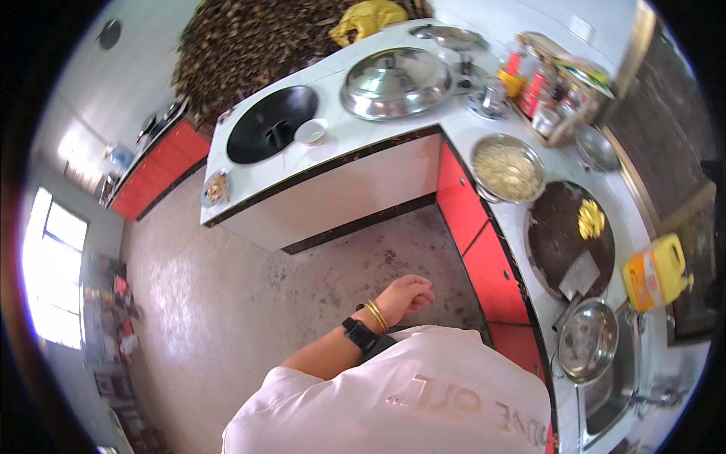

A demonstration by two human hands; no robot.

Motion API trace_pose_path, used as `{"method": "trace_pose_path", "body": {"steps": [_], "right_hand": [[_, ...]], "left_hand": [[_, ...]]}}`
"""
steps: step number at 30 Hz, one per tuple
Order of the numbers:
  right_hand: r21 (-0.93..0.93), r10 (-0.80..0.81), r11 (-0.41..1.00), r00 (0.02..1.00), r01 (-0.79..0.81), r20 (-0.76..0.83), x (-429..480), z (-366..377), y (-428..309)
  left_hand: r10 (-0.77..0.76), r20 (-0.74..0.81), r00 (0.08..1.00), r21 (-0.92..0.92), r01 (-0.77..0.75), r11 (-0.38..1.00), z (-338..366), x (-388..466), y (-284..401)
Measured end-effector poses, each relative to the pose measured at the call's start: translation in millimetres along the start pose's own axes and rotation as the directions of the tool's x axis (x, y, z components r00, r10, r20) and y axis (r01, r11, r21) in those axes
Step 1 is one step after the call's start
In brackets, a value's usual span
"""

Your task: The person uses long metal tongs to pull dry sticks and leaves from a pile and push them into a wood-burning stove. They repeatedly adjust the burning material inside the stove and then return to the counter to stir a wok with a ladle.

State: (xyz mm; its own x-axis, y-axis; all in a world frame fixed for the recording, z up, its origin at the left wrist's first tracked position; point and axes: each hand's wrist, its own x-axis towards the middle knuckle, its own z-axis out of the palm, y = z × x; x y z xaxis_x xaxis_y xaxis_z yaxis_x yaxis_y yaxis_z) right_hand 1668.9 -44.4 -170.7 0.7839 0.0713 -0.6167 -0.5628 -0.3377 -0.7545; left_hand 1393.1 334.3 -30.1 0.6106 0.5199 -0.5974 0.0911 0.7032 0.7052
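Observation:
My left hand hangs in front of my body above the floor, its fingers curled in with nothing seen in them. A black watch and gold bangles are on that wrist. My right hand is out of view. To the right on the counter lies a round dark cutting board with sliced yellow food and a cleaver. Behind the board stands a metal pot of pale shredded food. An empty-looking metal basin sits by the sink.
A black wok is set into the white stove top, a white bowl at its rim. Beside it is a domed metal lid. Seasoning bottles crowd the corner. A yellow oil jug stands by the window. Red cabinets flank me.

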Motion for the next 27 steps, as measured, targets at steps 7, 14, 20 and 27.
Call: {"method": "trace_pose_path", "body": {"steps": [7, 14, 20, 27], "right_hand": [[-0.332, -0.041, 0.932, 0.953, 0.145, 0.301, 10, 105, -22], [-0.249, -0.333, 0.198, 0.304, 0.948, 0.893, -3, 263, -46], [-0.261, -0.129, 0.554, 0.392, 0.790, 0.911, -118, 417, -64], [-0.267, -0.006, 0.553, 0.324, 0.789, 0.946, -247, 531, -70]], "left_hand": [[0.107, -0.159, 0.981, -0.016, -0.110, 0.994, -81, -33, 32], [0.167, -0.397, 0.903, -0.219, -0.270, 0.938, -210, -98, 48], [0.169, -0.630, 0.758, -0.274, -0.421, 0.865, -310, -172, 31], [0.104, -0.816, 0.569, -0.302, -0.572, 0.763, -364, -237, -7]]}}
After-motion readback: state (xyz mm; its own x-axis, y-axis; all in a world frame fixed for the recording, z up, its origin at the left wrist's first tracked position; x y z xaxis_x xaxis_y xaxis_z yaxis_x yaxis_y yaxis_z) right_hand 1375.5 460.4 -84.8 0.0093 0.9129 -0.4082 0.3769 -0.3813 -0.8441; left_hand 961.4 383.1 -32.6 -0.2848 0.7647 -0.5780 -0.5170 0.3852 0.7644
